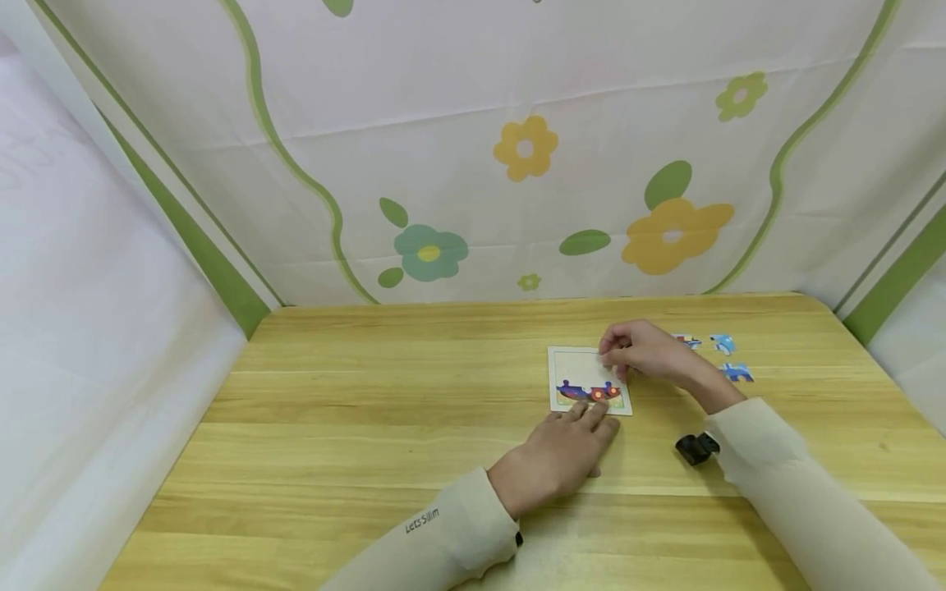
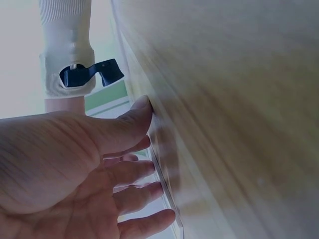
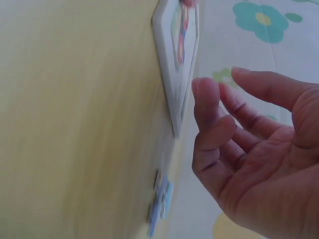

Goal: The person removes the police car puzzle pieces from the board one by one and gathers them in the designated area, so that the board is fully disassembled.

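Note:
A square white puzzle board (image 1: 578,363) lies on the table, with colourful joined puzzle pieces (image 1: 587,394) along its near side. My left hand (image 1: 565,451) rests palm down, its fairly straight fingers touching the board's near edge. Over the board's right side hovers my right hand (image 1: 646,355), fingers loosely bent. In the right wrist view the thumb and fingers of that hand (image 3: 249,144) are apart with nothing between them. Loose puzzle pieces, a blue one (image 1: 723,343), another blue one (image 1: 737,373) and a partly hidden red-and-blue one (image 1: 689,341), lie beyond the right wrist.
The wooden table (image 1: 355,410) reaches back to a white flowered curtain (image 1: 443,164), with more white cloth (image 1: 89,328) at the left. A black wrist camera (image 1: 697,449) juts from the right cuff, just above the tabletop.

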`<action>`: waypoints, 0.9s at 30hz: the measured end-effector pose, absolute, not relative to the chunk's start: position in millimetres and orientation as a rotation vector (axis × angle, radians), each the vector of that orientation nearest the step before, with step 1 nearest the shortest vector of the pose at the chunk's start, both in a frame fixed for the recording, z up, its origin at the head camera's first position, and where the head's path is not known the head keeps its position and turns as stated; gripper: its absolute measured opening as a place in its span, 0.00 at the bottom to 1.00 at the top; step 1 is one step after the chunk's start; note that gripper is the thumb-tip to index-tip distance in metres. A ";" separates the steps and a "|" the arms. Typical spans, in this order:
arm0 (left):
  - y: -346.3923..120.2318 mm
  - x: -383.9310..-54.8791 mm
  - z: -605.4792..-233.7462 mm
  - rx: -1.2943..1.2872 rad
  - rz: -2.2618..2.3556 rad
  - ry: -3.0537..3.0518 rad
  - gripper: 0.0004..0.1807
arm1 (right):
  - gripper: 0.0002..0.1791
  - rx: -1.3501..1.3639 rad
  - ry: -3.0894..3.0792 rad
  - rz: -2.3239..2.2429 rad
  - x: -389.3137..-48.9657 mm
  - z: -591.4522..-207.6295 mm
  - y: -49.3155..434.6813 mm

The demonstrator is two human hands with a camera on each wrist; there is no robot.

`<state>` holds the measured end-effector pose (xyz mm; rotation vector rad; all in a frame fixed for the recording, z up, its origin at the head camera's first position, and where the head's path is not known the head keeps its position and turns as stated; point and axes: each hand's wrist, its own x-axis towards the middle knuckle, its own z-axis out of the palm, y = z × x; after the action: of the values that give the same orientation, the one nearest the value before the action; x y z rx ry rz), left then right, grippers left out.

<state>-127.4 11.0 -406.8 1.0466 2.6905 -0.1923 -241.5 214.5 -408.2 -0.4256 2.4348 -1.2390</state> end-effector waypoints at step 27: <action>12.5 -129.6 -406.9 1.062 -0.249 2.682 0.37 | 0.09 -0.504 2.240 -1.283 -244.9 -417.5 168.8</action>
<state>-129.6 12.5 -406.9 1.0623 2.6822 -0.2485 -244.9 168.8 -417.5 -0.5036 2.2398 -1.2833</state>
